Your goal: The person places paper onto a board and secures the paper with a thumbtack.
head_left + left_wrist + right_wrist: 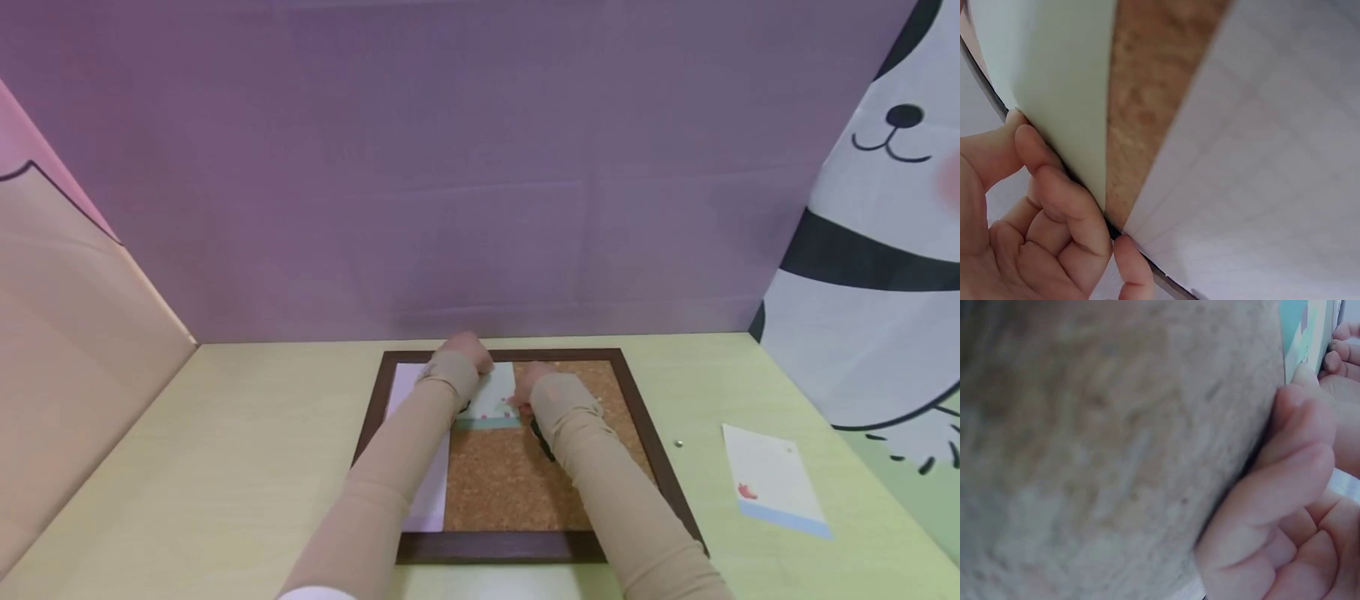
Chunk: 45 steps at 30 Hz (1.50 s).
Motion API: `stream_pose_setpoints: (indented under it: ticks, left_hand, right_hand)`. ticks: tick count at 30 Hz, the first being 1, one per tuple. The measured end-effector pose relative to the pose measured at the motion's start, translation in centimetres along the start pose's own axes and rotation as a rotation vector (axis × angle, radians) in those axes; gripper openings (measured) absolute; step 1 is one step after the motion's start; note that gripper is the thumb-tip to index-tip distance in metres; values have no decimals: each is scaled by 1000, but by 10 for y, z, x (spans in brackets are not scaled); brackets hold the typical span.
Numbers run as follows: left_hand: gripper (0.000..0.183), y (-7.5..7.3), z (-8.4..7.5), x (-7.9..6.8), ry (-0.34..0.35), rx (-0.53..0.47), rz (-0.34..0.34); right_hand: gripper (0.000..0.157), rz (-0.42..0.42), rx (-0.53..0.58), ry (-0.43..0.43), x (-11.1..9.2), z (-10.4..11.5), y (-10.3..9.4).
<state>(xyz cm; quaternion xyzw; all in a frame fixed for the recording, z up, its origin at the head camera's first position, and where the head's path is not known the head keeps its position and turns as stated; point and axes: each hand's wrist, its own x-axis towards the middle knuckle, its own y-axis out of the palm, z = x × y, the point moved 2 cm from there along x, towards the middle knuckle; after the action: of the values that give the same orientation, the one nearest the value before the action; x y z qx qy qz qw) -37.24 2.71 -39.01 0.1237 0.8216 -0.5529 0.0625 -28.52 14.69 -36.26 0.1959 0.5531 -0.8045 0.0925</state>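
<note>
On a cork board (517, 483) lies a small sheet of note paper (493, 393), pale with a green strip along its near edge. My left hand (467, 352) is at its upper left. The left wrist view shows the thumb and index fingertip pinching the edge of the note paper (1060, 81), the other fingers curled. My right hand (531, 385) is at the right edge. In the right wrist view its thumb and curled index finger pinch the edge of the note paper (1297, 337). A lilac sheet with faint grid lines (427, 496) lies along the board's left side.
A dark wooden frame (498, 547) borders the cork. Right of it on the pale table (247, 467) lie a small shiny round piece (678, 443) and another note sheet with a blue strip (772, 475). A purple cloth wall (450, 183) stands behind.
</note>
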Motion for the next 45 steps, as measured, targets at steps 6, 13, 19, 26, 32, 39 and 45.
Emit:
stream_pose_setpoints:
  ticks: [6,13,19,26,32,39,45]
  left_hand:
    - [27,-3,4,-5,36,26,25]
    - [27,-11,3,-21,91,42,70]
    - [30,-13,3,-22,138,131,91]
    - [29,-23,-3,-50,277,278,139]
    - [37,-23,-2,-62,352,272,168]
    - [52,-19,4,-67,309,322,219]
    - [60,-17,-8,-72,311,361,205]
  right_hand:
    - [44,7,23,6,1,2,3]
    - [45,10,13,-4,11,0,9]
    - [44,24,-14,-4,20,0,9]
    - [45,25,7,-29,20,-1,8]
    - [47,23,9,-36,32,-6,15]
    - [37,41,56,-37,46,-11,23]
    - [37,101,200,-83,47,-31,17]
